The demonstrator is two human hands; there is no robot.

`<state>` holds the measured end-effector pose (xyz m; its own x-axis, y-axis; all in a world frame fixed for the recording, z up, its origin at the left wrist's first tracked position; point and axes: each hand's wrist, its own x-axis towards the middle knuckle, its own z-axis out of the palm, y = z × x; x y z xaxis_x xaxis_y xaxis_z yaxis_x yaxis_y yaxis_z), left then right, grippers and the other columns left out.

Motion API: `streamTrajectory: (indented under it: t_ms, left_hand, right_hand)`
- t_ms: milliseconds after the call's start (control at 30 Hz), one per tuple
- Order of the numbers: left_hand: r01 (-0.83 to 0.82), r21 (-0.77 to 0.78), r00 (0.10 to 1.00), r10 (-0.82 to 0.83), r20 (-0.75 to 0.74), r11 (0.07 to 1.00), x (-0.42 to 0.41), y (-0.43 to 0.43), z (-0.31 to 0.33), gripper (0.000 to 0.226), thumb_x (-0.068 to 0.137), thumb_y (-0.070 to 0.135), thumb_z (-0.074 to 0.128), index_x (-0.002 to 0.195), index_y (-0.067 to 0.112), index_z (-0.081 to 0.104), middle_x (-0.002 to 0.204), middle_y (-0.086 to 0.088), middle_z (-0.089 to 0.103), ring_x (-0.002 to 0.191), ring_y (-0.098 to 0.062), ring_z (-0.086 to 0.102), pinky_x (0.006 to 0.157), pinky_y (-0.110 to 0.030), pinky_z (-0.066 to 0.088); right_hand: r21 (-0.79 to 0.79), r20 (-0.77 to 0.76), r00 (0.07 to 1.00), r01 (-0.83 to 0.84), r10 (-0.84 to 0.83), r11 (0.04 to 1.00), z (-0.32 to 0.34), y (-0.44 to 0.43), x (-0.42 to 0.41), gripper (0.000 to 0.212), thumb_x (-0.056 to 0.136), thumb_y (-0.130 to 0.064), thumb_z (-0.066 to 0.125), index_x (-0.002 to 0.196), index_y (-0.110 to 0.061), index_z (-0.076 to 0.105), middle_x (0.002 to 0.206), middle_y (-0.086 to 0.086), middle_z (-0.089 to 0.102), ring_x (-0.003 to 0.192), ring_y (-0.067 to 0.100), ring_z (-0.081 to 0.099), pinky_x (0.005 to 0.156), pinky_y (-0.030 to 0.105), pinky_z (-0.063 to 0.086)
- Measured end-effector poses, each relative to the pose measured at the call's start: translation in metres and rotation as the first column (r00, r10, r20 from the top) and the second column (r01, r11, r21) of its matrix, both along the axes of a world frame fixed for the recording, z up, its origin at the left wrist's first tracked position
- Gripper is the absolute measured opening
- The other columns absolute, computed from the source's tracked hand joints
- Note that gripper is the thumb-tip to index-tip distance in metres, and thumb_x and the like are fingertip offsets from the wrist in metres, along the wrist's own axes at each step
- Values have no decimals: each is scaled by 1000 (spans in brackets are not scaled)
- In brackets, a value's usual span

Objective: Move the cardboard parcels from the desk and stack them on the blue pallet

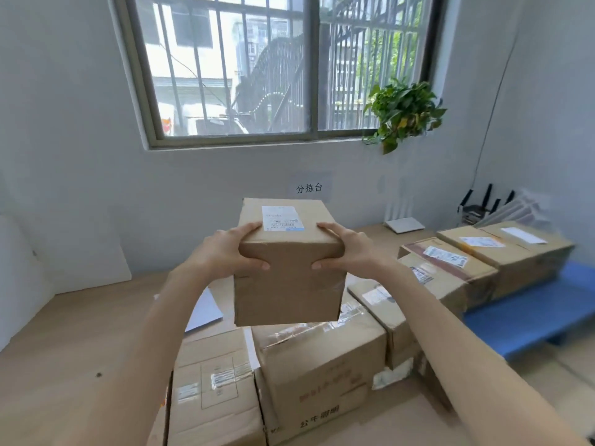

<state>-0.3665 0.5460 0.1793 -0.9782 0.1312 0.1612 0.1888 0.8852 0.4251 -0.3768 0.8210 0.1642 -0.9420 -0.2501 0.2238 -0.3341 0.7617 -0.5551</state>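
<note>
**Head camera: plain carton held up in both hands**

A small, block-shaped brown cardboard parcel [289, 284] hung in the air over the pale wooden desk [80, 333], clear of the cartons below. Its matte near face was bare, and a white printed label [282, 217] lay flat on its top. The left hand [225, 252] clasped the upper left corner and the right hand [351, 252] the upper right, each with its digits curled onto the top and near face. Toward the desk's near edge sat a carton with glossy tape strips [215, 381] and, beside it, a carton printed with red characters [322, 375]. Off the right edge, the smooth blue pallet [531, 317] carried a wide, low labelled carton [505, 249].
</note>
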Motion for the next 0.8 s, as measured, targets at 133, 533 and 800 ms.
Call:
streamTrajectory:
  t_ms: [133,533,800]
  left_hand:
    - [118,-4,992,-119,-36,993,-22,82,13,92,66,60,75,142,56,23,131,-5,51,117,-26,49,96,-33,40]
    - [392,18,916,-389,-96,920,-57,389,18,93,69,59,75,145,49,23,136,-6,51,120,-27,50,99,-34,43]
    - [503,35,861,-498,-103,863,-67,564,13,92,71,58,73,147,47,21,138,-2,50,121,-26,48,99,-36,43]
  right_hand:
    - [-5,-28,995,91,-91,996,12,82,3,90,68,-55,78,144,-44,31,133,3,52,117,24,51,97,40,46]
    - [31,-34,948,317,-316,948,34,376,35,93,70,-51,79,147,-42,27,144,-1,44,121,21,49,98,34,43]
    - [4,-19,912,410,-410,912,36,538,50,91,72,-44,80,147,-41,28,142,0,45,123,22,47,96,31,41]
